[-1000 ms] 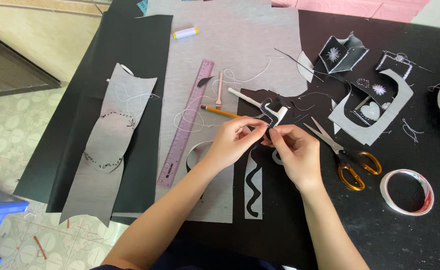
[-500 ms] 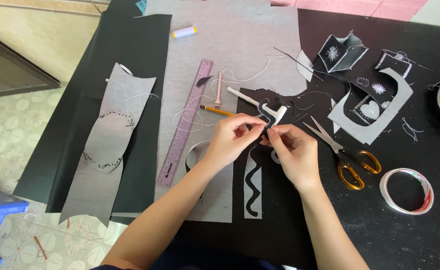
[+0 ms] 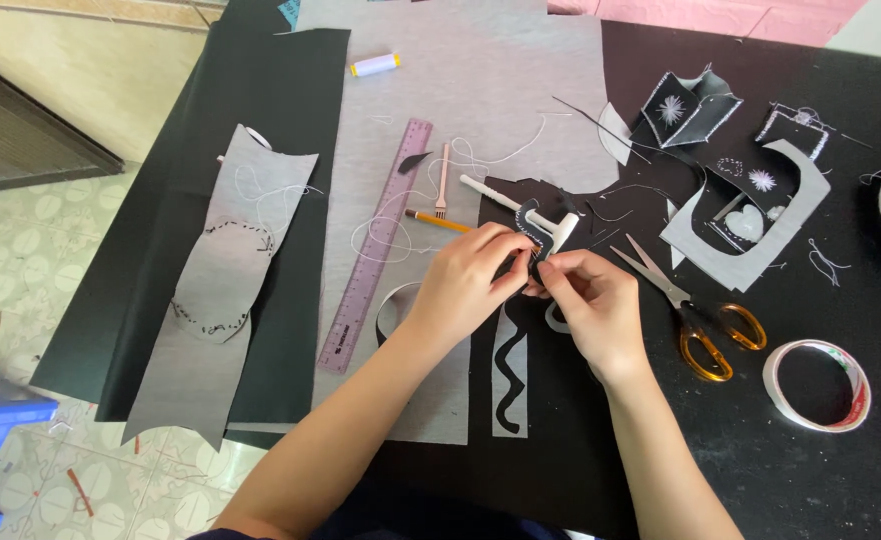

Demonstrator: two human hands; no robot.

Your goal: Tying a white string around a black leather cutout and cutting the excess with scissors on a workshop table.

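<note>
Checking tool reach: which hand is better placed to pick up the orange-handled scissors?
Probably the right hand: the orange-handled scissors lie just beside it on the black table, while the left hand would need to cross over.

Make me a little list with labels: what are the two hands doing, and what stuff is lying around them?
left hand: pinches a small dark fabric piece
right hand: fingertips meet the same piece
scissors: orange handles, lying just right of the hands
tape roll: flat, far right
ruler: pink-purple, left of the hands
pencil: beside the ruler
thread spool: white, top
table: black
</note>
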